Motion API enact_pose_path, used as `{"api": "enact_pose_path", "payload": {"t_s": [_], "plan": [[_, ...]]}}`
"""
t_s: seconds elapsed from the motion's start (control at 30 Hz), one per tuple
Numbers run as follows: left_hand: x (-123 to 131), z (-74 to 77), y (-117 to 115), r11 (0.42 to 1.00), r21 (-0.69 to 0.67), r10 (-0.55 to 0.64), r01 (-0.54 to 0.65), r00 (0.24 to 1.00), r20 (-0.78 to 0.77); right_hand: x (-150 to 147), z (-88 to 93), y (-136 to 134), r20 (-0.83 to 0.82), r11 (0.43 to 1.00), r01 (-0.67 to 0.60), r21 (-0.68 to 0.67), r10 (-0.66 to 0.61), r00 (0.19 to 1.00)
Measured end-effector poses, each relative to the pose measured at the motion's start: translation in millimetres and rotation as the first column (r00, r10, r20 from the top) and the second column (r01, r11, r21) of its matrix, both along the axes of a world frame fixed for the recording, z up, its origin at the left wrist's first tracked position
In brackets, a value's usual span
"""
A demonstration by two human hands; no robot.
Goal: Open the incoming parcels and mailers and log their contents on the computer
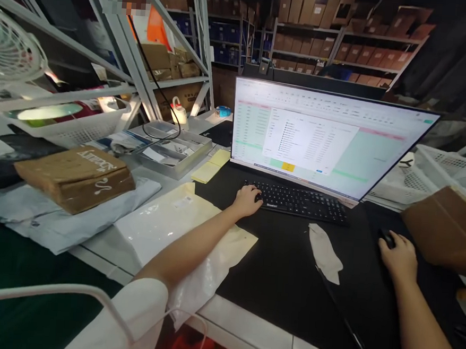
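My left hand rests on the left end of a black keyboard, its fingers bent over the keys and holding nothing. My right hand is closed over a black computer mouse on a dark mat. Behind the keyboard stands a monitor showing a spreadsheet with a file-list window over it. Between my hands lie a crumpled white paper piece and a thin black pen-like stick. Under my left forearm are a yellow paper sheet and clear plastic packaging.
At left, a taped brown parcel sits on grey plastic mailers. Beyond are a grey tray of small items and yellow notes. A cardboard box and white basket stand at right. A white fan is upper left.
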State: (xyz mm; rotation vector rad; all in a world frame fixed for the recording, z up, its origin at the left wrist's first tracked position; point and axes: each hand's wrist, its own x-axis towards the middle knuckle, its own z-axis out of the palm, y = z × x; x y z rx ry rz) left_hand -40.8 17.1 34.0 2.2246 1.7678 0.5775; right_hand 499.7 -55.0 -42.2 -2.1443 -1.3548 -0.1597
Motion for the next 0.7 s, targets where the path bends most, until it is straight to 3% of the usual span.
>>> {"api": "enact_pose_path", "payload": {"t_s": [0.7], "plan": [[-0.5,2.7,-1.9,1.0,-0.022,-0.004,0.004,1.0,-0.027,-4.8,4.0,-2.7,0.01,0.998,0.043,-0.04,-0.043,0.999]]}}
